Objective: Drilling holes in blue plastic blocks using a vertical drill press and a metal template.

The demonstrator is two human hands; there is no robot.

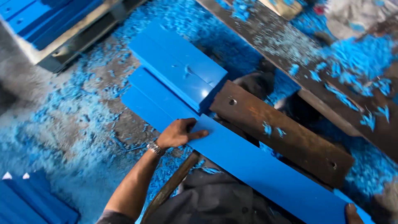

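Left hand (178,133) presses flat, fingers spread, on the long blue plastic strip (248,164); right hand (353,214), lower right, grips its end, risking slippage on loose blue shavings (352,58).

The right hand (352,213) is cut off by the bottom edge, only a fingertip showing on the long blue strip (248,159), so its grip cannot be told. The strip's near end runs out of frame there. The stack of blue bars (29,203) at lower left is cropped too.
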